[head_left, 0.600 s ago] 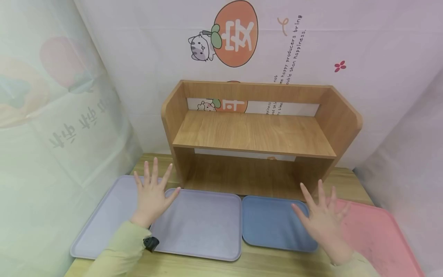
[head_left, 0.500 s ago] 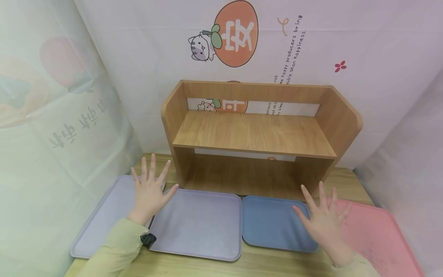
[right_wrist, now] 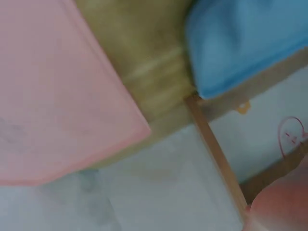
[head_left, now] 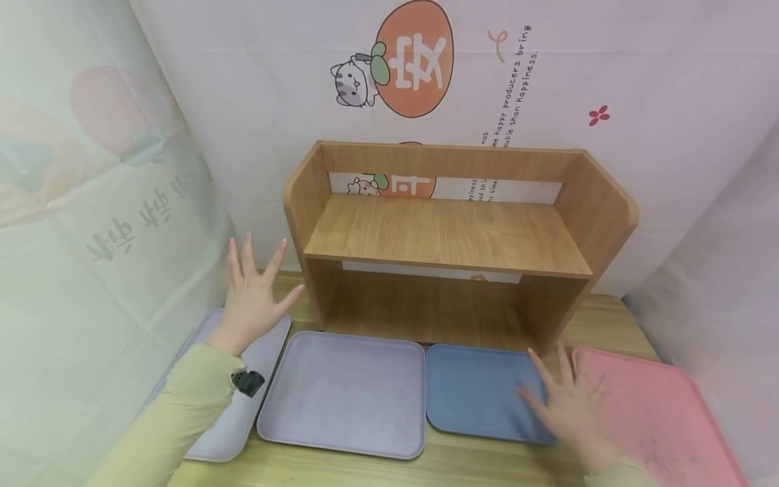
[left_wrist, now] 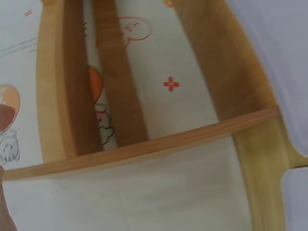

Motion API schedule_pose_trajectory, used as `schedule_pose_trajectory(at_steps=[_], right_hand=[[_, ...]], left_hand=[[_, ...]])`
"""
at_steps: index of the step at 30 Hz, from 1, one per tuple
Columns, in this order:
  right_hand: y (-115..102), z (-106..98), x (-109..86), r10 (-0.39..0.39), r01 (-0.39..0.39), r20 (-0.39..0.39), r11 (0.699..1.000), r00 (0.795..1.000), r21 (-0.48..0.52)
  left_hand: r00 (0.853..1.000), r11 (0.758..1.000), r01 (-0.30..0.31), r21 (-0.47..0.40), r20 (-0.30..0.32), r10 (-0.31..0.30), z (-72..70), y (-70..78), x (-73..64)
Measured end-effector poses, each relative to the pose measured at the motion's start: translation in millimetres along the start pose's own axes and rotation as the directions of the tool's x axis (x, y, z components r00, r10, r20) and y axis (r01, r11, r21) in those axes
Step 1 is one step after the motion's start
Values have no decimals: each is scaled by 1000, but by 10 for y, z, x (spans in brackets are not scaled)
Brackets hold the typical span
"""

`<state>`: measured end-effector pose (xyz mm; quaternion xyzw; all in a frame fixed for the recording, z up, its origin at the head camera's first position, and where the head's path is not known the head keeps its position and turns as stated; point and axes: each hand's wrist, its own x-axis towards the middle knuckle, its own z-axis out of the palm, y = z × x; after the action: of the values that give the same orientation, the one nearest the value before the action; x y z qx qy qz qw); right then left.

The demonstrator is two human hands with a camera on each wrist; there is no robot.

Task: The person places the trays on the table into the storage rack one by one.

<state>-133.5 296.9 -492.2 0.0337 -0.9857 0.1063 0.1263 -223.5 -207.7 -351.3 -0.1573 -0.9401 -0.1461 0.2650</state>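
My left hand [head_left: 248, 302] is raised with its fingers spread, above the far end of the left lavender tray [head_left: 268, 348] and left of the wooden shelf [head_left: 447, 233]. Nothing is in it. A black band with a small device [head_left: 247, 381] circles that wrist. On the other side, my right hand [head_left: 572, 409] hovers, somewhat blurred and with fingers apart, over the gap between the blue tray [head_left: 481, 392] and the pink tray [head_left: 657, 412]. It holds nothing either. Only a bit of each hand shows at the edge of its wrist view.
A second lavender tray [head_left: 347, 396] lies before the shelf, between the left tray and the blue one. All trays rest on a wood-grain table [head_left: 341, 470]. Printed white cloth [head_left: 243, 88] hangs behind and at both sides. The two-tier shelf's side panels stand upright.
My left hand has moved up and to the left, away from the middle lavender tray. The right hand has shifted slightly down in the head view. Trays and shelf stay put.
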Motion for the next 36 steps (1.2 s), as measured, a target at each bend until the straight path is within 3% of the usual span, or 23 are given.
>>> schedule_pose_trajectory(at_steps=[4, 8, 13, 17, 21, 23, 31, 36], right_hand=[[96, 182, -57, -22, 24, 100, 1000, 995, -18], [158, 355, -115, -49, 47, 161, 999, 986, 16], [202, 512, -165, -99, 94, 143, 995, 985, 41], [225, 580, -182, -109, 105, 156, 994, 982, 34], [220, 591, -177, -97, 90, 187, 995, 978, 47], [217, 592, -176, -88, 78, 206, 996, 975, 52], [242, 633, -155, -64, 45, 292, 996, 954, 72], [229, 611, -113, -34, 6, 332, 996, 942, 85]], left_hand=[[1000, 994, 2, -110, -25, -5, -52, 17, 225], [1000, 964, 9, -265, -6, -12, -75, 39, 444], [1000, 910, 6, -416, 5, -5, -95, 50, 686], [997, 847, 69, -527, 51, -50, -116, 69, 831], [988, 795, 149, -588, 122, -95, -112, 49, 921], [985, 782, 167, -600, 135, -106, -89, 18, 950], [990, 730, 141, -669, 88, -111, -56, -67, 1013], [985, 726, 173, -665, 115, -129, -68, -53, 1014]])
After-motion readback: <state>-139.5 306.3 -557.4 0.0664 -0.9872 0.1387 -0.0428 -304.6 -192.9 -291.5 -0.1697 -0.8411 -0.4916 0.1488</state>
